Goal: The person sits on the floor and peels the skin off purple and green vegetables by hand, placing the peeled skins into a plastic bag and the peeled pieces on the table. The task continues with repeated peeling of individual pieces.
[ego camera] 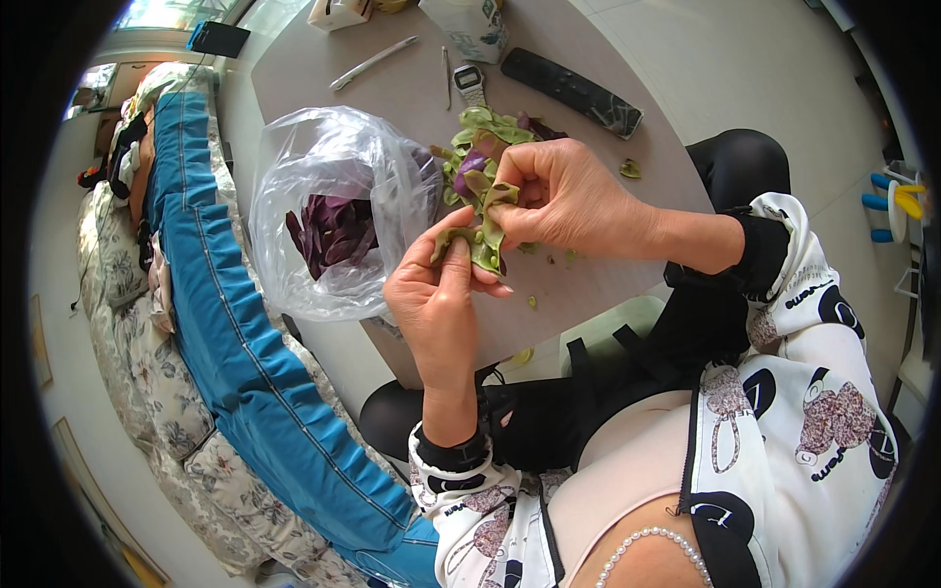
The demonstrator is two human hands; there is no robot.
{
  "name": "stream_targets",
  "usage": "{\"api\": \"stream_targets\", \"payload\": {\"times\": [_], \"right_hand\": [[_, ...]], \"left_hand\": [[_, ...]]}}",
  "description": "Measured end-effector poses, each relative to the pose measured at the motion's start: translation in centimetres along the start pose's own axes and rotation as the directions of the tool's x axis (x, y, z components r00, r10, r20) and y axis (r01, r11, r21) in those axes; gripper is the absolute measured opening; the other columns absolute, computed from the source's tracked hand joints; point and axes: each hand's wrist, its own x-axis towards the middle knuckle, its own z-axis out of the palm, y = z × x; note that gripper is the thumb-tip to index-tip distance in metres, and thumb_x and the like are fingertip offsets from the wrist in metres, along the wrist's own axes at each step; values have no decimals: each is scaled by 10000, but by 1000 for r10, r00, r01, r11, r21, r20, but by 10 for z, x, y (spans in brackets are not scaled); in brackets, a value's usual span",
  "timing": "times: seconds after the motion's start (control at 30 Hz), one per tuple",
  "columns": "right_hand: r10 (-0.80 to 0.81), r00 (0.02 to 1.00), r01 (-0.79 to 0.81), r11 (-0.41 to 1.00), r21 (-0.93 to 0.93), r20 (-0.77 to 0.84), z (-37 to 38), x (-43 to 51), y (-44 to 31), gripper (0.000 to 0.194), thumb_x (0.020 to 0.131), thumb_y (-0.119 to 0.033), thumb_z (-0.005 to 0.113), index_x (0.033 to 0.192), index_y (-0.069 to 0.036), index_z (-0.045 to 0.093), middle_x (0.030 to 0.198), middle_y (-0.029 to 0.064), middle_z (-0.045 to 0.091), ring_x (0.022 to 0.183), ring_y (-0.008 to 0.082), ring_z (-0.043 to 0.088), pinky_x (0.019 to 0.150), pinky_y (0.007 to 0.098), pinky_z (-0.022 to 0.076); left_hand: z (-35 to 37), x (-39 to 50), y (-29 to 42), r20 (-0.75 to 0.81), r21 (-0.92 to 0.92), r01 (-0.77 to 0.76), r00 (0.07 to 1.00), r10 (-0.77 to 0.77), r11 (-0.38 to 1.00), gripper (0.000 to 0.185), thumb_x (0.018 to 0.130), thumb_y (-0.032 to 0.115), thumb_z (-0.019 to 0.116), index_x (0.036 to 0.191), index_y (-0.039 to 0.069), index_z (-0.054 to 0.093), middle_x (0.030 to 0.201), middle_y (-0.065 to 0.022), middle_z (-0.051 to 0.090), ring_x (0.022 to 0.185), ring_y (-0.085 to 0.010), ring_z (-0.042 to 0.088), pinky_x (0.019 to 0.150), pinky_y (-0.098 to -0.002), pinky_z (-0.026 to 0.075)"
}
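An opened green bean pod (491, 220) stretches between my two hands, small seeds showing along it. My left hand (441, 294) pinches its lower end between thumb and fingers. The upper part is gripped by my right hand (562, 195). Just beyond the hands lies a heap of green pods and pod shells (489, 128) with a few purple ones, partly hidden by my right hand. To the left, a clear plastic bag (294, 147) stands open with dark purple pods (334, 231) inside.
On the table (412, 88) lie a wrapped remote control (573, 92), a digital watch (469, 79), a white pen (373, 63) and a thin stick (446, 77). A printed bag (470, 26) stands at the back. A sofa with a blue cover (242, 309) is on the left.
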Motion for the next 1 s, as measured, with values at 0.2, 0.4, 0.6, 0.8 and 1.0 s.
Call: {"api": "stream_targets", "payload": {"times": [0.2, 0.4, 0.6, 0.8, 1.0], "right_hand": [[-19, 998, 26, 991, 132, -57, 6, 0, 1, 117, 809, -61, 663, 813, 29, 587, 708, 48, 630, 645, 77, 623, 569, 222, 496], [-14, 997, 19, 998, 64, -81, -1, -1, -1, 96, 883, -26, 621, 879, 31, 545, 821, 45, 615, 759, 106, 658, 678, 236, 569], [2, 994, 5, 998, 67, -111, -7, 0, -3, 114, 900, -56, 624, 938, 41, 577, 856, 74, 662, 759, 120, 678, 700, 228, 569], [15, 991, -7, 998, 59, -131, -8, 1, -3, 146, 910, -81, 626, 961, 51, 591, 867, 80, 673, 761, 121, 682, 709, 232, 571], [6, 987, 10, 995, 96, -161, -6, 1, -2, 164, 915, -97, 626, 968, 55, 594, 872, 90, 671, 749, 116, 676, 706, 228, 573]], "left_hand": [[6, -1, -4, -55, 66, -145, 987, 149, 987, 230, 926, -28, 513, 1128, -65, 615, 864, -111, 657, 597, -93, 593, 522, -229, 545], [-1, 6, -6, -135, 34, -119, 983, 122, 992, 217, 944, -27, 484, 1130, -73, 587, 927, -138, 663, 636, -88, 602, 549, -241, 564], [-8, 11, -13, -109, -126, -111, 989, 97, 986, 236, 932, -13, 520, 1147, -92, 579, 980, -186, 667, 661, -103, 614, 572, -232, 567], [-6, 13, -13, -159, -160, -133, 981, 108, 978, 240, 933, -13, 525, 1157, -86, 572, 1006, -194, 661, 667, -110, 619, 608, -250, 582], [0, 12, -11, -269, -135, -188, 952, 146, 973, 217, 946, -23, 496, 1138, -91, 571, 998, -199, 663, 643, -131, 640, 604, -275, 589]]}}
